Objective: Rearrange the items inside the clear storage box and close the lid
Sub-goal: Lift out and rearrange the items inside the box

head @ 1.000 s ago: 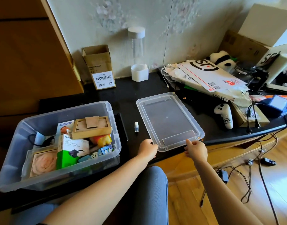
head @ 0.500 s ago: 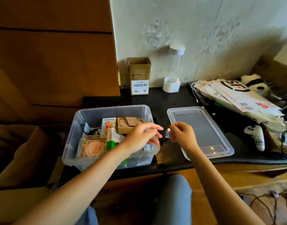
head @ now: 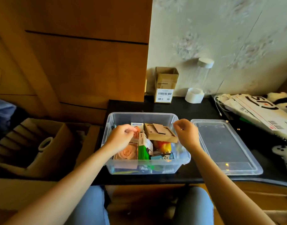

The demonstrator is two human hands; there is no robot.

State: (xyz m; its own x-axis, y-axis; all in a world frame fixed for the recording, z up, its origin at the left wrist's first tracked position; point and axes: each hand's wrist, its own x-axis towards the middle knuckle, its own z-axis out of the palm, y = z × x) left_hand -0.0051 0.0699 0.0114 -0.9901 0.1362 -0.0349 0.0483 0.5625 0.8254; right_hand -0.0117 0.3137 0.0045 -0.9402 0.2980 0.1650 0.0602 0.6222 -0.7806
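The box (head: pixel 147 143) sits on the table (head: pixel 180 109), full of jumbled things (a wood piece (head: pixel 159 133) lies on top). Both hands hover over it: the left hand (head: pixel 121 138) and right hand (head: pixel 185 133) have curled fingers, and I cannot tell if they pinch anything. The lid (head: pixel 224 146) lies beside the box, so sorting and closing are left.

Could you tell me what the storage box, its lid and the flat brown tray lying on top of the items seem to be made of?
The storage box and lid look like clear, glossy plastic: the contents and the dark table show through. The tray looks like unfinished wood or thick cardboard, matte tan with layered cut edges; which one is unclear.
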